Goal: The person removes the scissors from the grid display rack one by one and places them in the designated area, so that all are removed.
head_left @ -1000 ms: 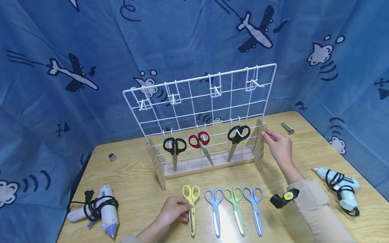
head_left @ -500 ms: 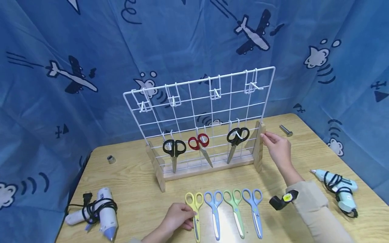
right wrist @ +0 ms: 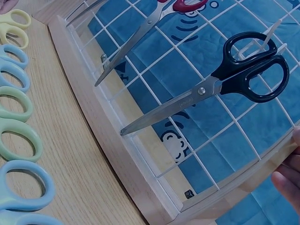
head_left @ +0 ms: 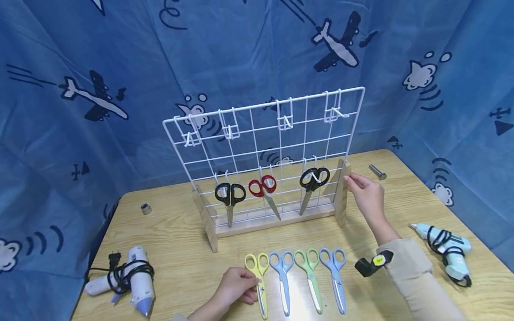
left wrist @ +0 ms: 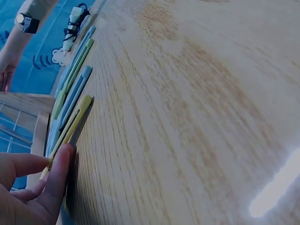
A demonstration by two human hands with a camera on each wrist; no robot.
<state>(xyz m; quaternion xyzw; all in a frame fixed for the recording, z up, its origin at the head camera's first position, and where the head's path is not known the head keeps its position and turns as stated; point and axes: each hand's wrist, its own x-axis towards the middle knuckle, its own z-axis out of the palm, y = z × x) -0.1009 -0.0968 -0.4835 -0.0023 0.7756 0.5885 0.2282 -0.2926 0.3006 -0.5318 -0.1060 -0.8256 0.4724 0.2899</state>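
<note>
My left hand [head_left: 238, 285] pinches the yellow scissors [head_left: 262, 299] just below their finger loops; they lie point toward me at the left end of a row. In the left wrist view, thumb and fingers close on the yellow scissors [left wrist: 77, 116] from both sides. Beside them lie blue scissors [head_left: 284, 285], green scissors [head_left: 313, 285] and a second blue pair [head_left: 337, 285]. My right hand [head_left: 367, 196] holds the edge of the rack's right wooden upright [head_left: 341, 203] between thumb and fingers. In the right wrist view only fingertips [right wrist: 286, 180] show at that wood.
Black scissors [head_left: 230, 201], red-handled scissors [head_left: 265, 191] and another black pair [head_left: 308, 194] hang on the white wire grid [head_left: 257, 154]. Bare hooks line its top. Corded glue guns lie left [head_left: 140, 281] and right [head_left: 455, 249]. A bolt [head_left: 377, 172] and metal socket [head_left: 146, 208] lie farther back.
My left hand has slid the yellow scissors right and slightly toward me, closer to the blue pair, and their tips have swung a little right. My right hand stays at the upright.
</note>
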